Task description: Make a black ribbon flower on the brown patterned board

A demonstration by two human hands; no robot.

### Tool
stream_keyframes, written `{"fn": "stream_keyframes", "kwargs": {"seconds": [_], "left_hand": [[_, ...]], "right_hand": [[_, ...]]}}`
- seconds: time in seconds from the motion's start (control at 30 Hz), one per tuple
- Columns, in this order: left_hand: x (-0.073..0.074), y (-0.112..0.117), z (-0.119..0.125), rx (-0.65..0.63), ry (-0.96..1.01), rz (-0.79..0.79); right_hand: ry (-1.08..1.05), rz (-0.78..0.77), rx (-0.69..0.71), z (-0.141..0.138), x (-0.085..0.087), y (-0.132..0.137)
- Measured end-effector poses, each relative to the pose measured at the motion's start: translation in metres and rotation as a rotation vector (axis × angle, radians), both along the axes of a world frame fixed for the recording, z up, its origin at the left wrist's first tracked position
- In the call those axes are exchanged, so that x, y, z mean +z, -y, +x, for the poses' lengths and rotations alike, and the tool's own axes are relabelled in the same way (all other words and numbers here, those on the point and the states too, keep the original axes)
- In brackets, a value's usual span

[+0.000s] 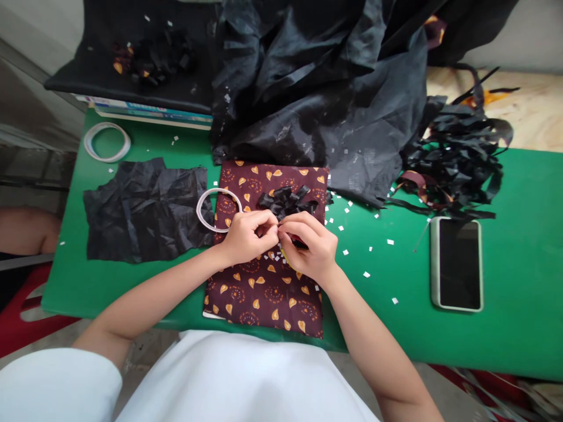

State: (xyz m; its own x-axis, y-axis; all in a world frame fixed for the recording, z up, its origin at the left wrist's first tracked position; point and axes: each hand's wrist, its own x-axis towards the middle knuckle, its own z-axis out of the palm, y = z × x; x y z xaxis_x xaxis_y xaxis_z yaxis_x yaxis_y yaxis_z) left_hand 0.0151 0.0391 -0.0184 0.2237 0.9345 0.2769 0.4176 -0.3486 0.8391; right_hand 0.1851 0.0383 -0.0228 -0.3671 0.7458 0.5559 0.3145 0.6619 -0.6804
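Observation:
My left hand (pixel 249 237) and my right hand (pixel 310 245) meet fingertip to fingertip, both closed in a pinch. Whatever they pinch is too small to make out. Under my right palm shows a bit of a yellow and red object, mostly hidden. Both hands are above a flat maroon-covered piece (pixel 259 299) with a yellow leaf pattern. Just beyond the fingertips, a bow-like bunch of black ribbon loops (pixel 288 202) lies on it. A roll of thin white tape (pixel 201 212) rests by my left hand, partly over the maroon cover.
A crumpled black sheet (pixel 145 214) lies left, near another tape roll (pixel 88 142). Large black fabric (pixel 308 129) covers the back. Black strips (pixel 466 152) heap at the right above a phone (pixel 460 264). White paper bits (pixel 390 242) dot the green table (pixel 519 281). Someone's limb (pixel 26 230) shows far left.

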Motion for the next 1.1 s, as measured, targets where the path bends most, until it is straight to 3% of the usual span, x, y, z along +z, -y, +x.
{"fn": "stream_keyframes", "kwargs": {"seconds": [1.1], "left_hand": [[-0.0018,0.0003,0.0001,0.015,0.007,-0.003]], "right_hand": [[0.039,0.006,-0.011,-0.0006,0.0025,0.0006]]}}
